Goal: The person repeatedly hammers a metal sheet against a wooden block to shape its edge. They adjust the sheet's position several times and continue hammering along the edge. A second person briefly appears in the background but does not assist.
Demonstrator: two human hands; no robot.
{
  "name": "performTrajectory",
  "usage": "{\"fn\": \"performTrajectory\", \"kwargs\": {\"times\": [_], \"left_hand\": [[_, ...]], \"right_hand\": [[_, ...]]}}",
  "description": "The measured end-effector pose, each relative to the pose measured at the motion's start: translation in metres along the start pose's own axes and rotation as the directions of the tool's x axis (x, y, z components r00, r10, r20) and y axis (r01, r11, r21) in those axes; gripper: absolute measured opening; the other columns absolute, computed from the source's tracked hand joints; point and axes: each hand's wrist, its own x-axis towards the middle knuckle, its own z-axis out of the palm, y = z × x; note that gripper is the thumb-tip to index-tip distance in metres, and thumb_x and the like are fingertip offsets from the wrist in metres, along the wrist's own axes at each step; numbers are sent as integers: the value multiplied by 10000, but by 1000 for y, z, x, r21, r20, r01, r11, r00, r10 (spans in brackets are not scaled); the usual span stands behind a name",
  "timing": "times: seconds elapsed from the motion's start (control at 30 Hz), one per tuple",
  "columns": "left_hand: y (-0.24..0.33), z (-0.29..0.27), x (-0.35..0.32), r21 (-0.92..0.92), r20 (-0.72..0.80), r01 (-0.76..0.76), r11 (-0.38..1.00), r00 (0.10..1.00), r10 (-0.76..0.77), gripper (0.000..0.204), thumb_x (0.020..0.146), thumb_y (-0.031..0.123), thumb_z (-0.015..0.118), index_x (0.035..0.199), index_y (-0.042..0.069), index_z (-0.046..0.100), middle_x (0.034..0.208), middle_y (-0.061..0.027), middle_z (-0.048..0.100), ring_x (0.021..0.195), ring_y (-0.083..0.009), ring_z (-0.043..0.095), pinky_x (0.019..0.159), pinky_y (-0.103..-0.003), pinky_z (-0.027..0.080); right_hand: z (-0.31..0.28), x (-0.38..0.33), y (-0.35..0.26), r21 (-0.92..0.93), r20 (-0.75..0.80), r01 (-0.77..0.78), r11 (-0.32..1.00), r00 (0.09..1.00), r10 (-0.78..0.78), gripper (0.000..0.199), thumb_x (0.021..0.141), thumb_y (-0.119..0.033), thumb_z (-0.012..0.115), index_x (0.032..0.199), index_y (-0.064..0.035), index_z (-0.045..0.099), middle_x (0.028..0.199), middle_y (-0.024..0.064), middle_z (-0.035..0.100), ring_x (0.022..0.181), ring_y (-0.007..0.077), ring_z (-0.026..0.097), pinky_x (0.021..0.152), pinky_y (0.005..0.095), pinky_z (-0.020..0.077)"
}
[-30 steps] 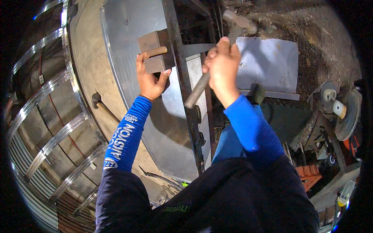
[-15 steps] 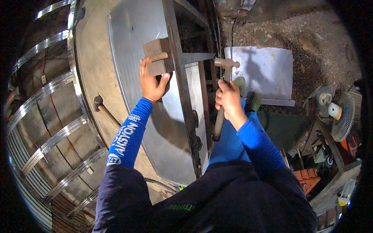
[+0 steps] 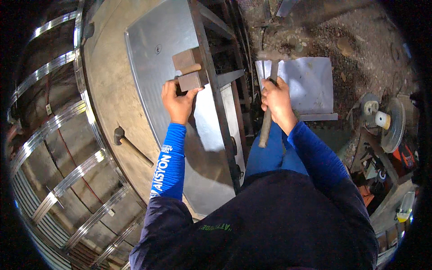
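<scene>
Your right hand (image 3: 276, 99) is gripping the hammer handle (image 3: 265, 129) in curled fingers. Your left hand (image 3: 178, 105) is holding the brown block (image 3: 190, 83) between wide-spread thumb and fingers.

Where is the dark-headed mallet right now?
In the head view, the mallet lies on the tan surface, left of the metal sheet and the person's left hand.
</scene>
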Motion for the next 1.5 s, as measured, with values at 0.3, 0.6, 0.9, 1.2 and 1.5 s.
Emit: {"fn": "performTrajectory", "kwargs": {"times": [0.3,0.6,0.9,1.2,1.5], "left_hand": [[-9,6,54,18,107,-218,976,971,214,791,680,518,906,1219,-5,658,1332,-191,596,1251,-394,533,1084,-505,401],[-35,7,44,5,326,-283,959,907,266,897,797,528,814,1370,-83,491,1489,-343,447,1457,-565,294,1205,-579,246],[-32,3,44,-45,350,-196,980,915,200,816,838,523,783,1331,-68,513,1378,-317,488,1413,-548,337,1193,-621,237],[-15,10,40,-252,262,72,965,965,-3,754,821,445,838,1320,-36,541,1374,-279,490,1397,-520,368,1208,-567,230],[-6,5,52,-12,312,-292,956,907,281,565,915,428,723,1269,1,616,1392,-285,517,1362,-506,424,1250,-597,132]], "right_hand": [[25,18,-2,63,104,-81,995,992,74,310,1063,-400,540,987,-101,524,644,-21,439,460,87,409,393,286,347],[-6,34,3,277,131,-40,960,991,4,351,1096,-437,417,1033,-106,515,658,-14,437,469,109,399,423,301,374],[13,37,6,368,85,-80,926,995,52,347,1097,-428,423,1002,-104,504,630,-5,412,445,119,387,394,319,373],[21,12,15,230,292,-134,964,954,63,374,1099,-434,449,967,-92,524,597,4,418,422,114,395,384,303,389],[32,23,23,270,36,3,963,999,-14,328,1099,-395,427,972,-105,514,656,15,438,465,142,414,436,331,381]]}}
